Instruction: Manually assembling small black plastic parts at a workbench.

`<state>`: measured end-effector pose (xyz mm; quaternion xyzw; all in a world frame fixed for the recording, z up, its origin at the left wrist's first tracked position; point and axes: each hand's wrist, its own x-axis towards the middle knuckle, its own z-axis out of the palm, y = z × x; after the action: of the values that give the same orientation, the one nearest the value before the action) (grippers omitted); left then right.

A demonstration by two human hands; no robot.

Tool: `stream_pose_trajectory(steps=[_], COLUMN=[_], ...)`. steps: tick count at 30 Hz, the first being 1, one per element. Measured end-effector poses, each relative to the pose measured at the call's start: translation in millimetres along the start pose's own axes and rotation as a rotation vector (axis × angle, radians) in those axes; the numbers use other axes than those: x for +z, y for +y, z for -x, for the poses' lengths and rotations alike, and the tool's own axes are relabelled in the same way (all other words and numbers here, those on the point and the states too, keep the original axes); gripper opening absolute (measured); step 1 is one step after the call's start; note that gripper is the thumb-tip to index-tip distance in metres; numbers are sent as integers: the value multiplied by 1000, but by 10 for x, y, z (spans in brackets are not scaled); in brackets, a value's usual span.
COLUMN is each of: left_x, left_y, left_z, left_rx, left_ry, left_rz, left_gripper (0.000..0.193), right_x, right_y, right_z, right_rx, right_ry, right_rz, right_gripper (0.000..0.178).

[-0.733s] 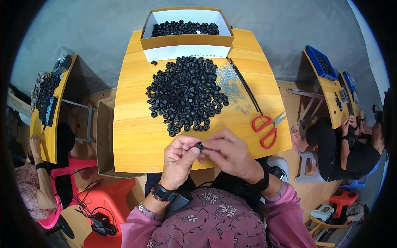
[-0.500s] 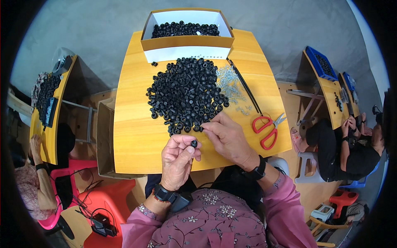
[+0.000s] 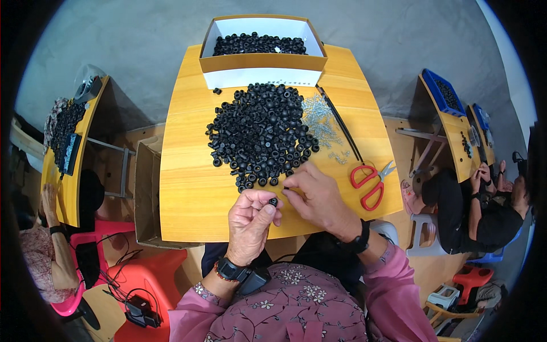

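My left hand (image 3: pixel 250 222) is closed, thumb and fingertips gripping a small black domed plastic part (image 3: pixel 273 202) with a hole in its end. Just to the right, my right hand (image 3: pixel 319 202) pinches a tiny black piece (image 3: pixel 286 188) whose shape I cannot make out. The two hands are close together but apart, over the table's near edge. Beyond them spreads a heap of small black parts (image 3: pixel 259 131), some ring-like, some peg-like. Small clear or silvery pieces (image 3: pixel 322 122) lie along its right side.
On the yellow wooden table (image 3: pixel 185 188), red-handled scissors (image 3: pixel 367 185) and thin black rods (image 3: pixel 342 125) lie to the right. At the far edge stands a white-and-brown box (image 3: pixel 262 78) holding more black parts. Other people work at tables on both sides; a red chair (image 3: pixel 154 279) stands left.
My right hand has drawn slightly back from the heap's near edge, still pinching its tiny piece. The left hand keeps its grip on the domed part. The whole view has shifted slightly.
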<state>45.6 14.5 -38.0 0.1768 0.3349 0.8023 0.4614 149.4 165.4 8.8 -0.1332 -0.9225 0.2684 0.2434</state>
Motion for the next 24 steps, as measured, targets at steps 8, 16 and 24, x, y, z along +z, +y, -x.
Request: stream_pose_trajectory(steps=[8, 16, 24], left_x=[14, 32, -4], left_y=[-7, 14, 1], left_z=[-17, -15, -1], left_rx=[24, 16, 5], left_ry=[-16, -15, -35], left_rz=[-41, -89, -106], left_gripper=[17, 19, 19], right_x=[-28, -61, -16], right_y=[18, 39, 31], right_z=[440, 355, 303], right_rx=[316, 480, 458], right_ry=[-34, -7, 5], right_rz=[-531, -1030, -1094], right_gripper=[19, 22, 19])
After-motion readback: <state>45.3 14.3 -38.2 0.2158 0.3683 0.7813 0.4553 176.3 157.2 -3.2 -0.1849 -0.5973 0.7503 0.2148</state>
